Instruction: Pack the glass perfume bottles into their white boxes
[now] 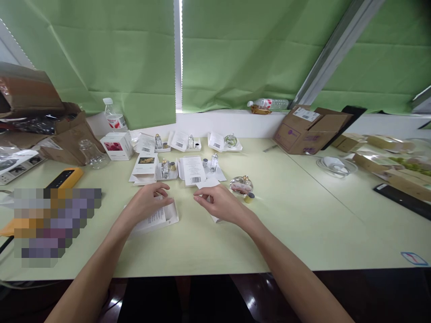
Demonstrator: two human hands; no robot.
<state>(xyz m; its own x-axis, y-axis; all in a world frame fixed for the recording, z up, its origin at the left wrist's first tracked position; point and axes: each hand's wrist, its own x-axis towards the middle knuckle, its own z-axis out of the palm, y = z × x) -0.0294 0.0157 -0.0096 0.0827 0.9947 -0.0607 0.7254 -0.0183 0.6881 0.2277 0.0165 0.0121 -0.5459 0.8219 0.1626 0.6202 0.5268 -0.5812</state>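
My left hand (148, 204) is over a flattened white carton (171, 216) near the middle of the table, thumb and fingers apart and loosely curved. A printed panel shows under the palm. My right hand (220, 202) hovers over or rests on a white sheet or carton piece (208, 183); I cannot tell whether they touch. A gap shows between its thumb and forefinger. Just beyond it stands a round glass perfume bottle (241, 185), with a gold-and-dark cap (249, 198) beside it. Both hands appear to hold nothing.
Several opened white cartons with small bottles, such as a clear bottle (214, 162), stand behind my hands. A white box (117, 146), plastic bottle (114, 117) and orange power strip (69, 177) are at left. A cardboard box (303, 130) and coiled cable (336, 166) lie right.
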